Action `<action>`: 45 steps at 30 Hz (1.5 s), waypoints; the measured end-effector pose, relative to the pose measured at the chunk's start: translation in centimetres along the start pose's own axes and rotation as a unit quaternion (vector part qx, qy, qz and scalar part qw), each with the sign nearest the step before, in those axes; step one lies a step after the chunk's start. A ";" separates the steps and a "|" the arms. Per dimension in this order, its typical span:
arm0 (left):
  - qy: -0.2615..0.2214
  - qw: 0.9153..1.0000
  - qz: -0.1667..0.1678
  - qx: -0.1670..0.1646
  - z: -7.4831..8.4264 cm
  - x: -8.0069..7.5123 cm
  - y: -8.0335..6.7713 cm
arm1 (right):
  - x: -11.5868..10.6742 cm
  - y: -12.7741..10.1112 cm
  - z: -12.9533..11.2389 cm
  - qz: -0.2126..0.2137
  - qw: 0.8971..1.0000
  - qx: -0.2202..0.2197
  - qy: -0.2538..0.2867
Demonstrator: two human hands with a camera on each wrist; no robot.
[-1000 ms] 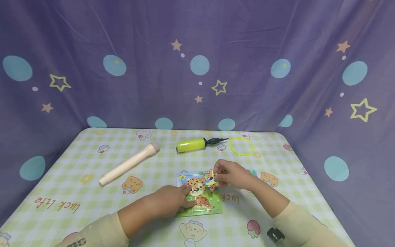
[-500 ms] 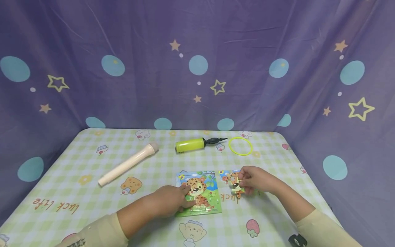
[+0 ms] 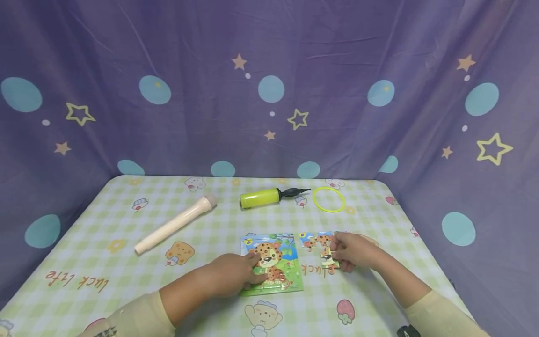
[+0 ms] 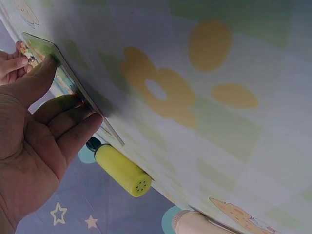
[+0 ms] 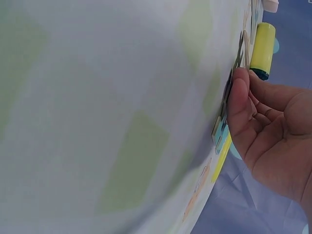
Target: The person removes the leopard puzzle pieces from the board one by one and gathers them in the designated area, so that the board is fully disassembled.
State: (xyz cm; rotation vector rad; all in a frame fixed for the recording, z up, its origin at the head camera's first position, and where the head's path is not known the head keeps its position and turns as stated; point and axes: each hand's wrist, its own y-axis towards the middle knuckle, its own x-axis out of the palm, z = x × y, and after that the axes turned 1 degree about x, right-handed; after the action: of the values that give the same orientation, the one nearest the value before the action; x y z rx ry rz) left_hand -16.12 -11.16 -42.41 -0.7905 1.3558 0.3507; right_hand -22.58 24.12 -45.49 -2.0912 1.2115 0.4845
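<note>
A leopard puzzle board [image 3: 282, 283] with a cartoon picture lies flat on the tablecloth. My left hand [image 3: 230, 275] rests on its left side, with the thumb and fingertips pressing it in the left wrist view. To the right of the board, my right hand [image 3: 355, 252] pinches a puzzle piece [image 3: 327, 258] printed with part of the leopard's face. Just above that piece, a row of joined puzzle pieces [image 3: 309, 239] lies on the cloth, its right end partly covered by the right hand. In the right wrist view, the right thumb and fingers [image 5: 240, 95] meet at the thin pieces.
Behind the board lie a yellow hand pump [image 3: 261, 198] with a black nozzle and a yellow ring [image 3: 329, 200]. A pale microphone-shaped stick [image 3: 174, 225] lies at left. The checked tablecloth [image 3: 139, 290] covers the table, and a purple curtain [image 3: 202, 117] surrounds it.
My right hand has moved right from the board's upper right corner to the row of pieces, carrying the puzzle piece. The left hand and the board have stayed put.
</note>
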 end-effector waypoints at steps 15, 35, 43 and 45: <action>-0.005 1.000 0.002 -0.005 0.0 0.0 0.0 | -0.2 -0.2 0.4 0.017 0.999 -0.002 -0.037; 0.008 1.000 0.001 0.006 -0.2 0.2 0.1 | -0.7 -0.8 0.2 0.062 0.978 -0.029 -0.196; 0.000 1.000 -0.001 0.002 -0.2 0.2 -0.1 | -1.3 -1.4 1.2 0.050 0.971 -0.058 -0.226; 0.001 1.000 -0.001 0.003 -0.2 0.1 -0.1 | -1.3 -1.5 1.4 0.051 0.972 -0.054 -0.223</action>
State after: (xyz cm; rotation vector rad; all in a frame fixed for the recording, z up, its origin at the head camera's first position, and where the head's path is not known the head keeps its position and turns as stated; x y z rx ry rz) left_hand -16.18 -11.36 -42.49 -0.7872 1.3575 0.3448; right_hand -21.97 26.48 -45.17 -1.8716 1.0430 1.0264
